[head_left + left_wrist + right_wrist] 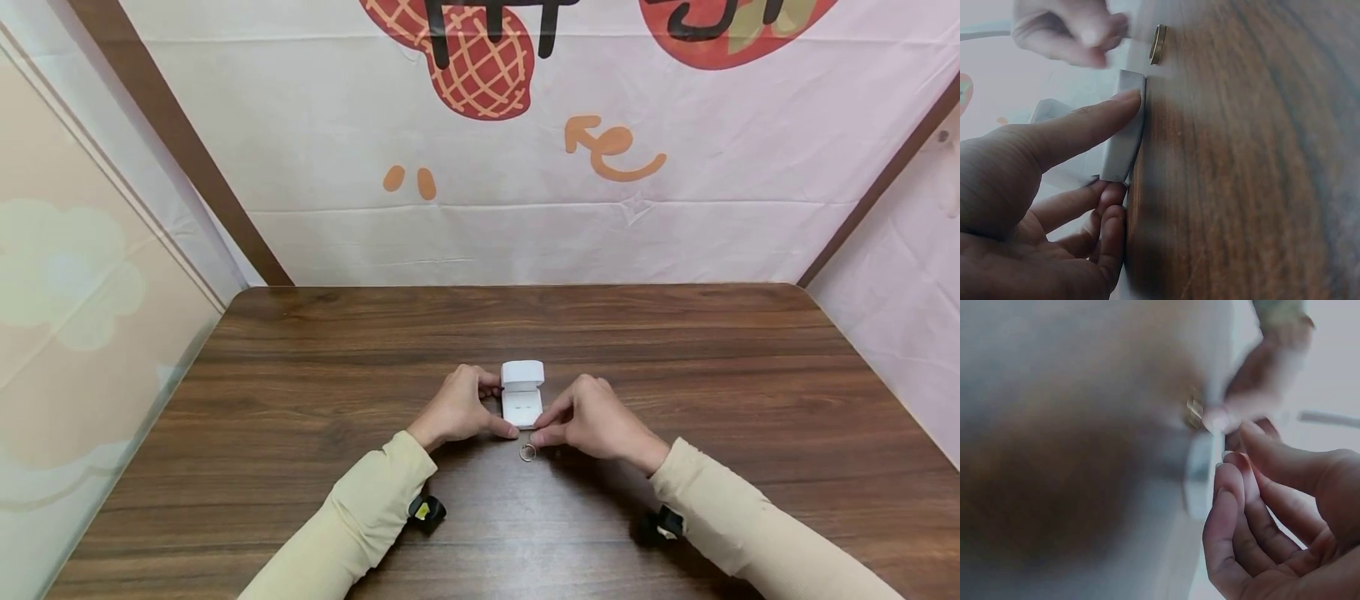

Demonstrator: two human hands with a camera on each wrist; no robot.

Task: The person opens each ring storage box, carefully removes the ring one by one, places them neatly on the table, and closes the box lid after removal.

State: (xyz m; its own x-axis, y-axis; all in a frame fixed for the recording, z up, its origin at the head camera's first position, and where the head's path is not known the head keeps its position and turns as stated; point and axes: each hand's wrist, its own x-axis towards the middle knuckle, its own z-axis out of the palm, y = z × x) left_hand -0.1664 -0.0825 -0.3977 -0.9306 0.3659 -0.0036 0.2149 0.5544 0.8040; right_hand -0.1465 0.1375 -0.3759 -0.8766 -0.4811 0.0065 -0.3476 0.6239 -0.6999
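A small white ring box (pixel 521 408) stands on the table with its lid raised; a slotted white insert shows inside. My left hand (pixel 461 406) grips it from the left, thumb along its front edge and fingers behind, as the left wrist view shows too. A gold ring (pixel 528 452) lies on the table just in front of the box. My right hand (pixel 596 419) is at the box's front right corner, close to the ring. Its fingers are loosely bent, and nothing shows between thumb and forefinger. Blur in the right wrist view hides whether it touches the box.
The dark wood-grain table (pixel 337 358) reaches back to a printed white cloth (pixel 337 125) hanging behind it. More cloth hangs at the left and right sides. Black devices (pixel 427 512) are worn at both wrists, below the cream sleeves.
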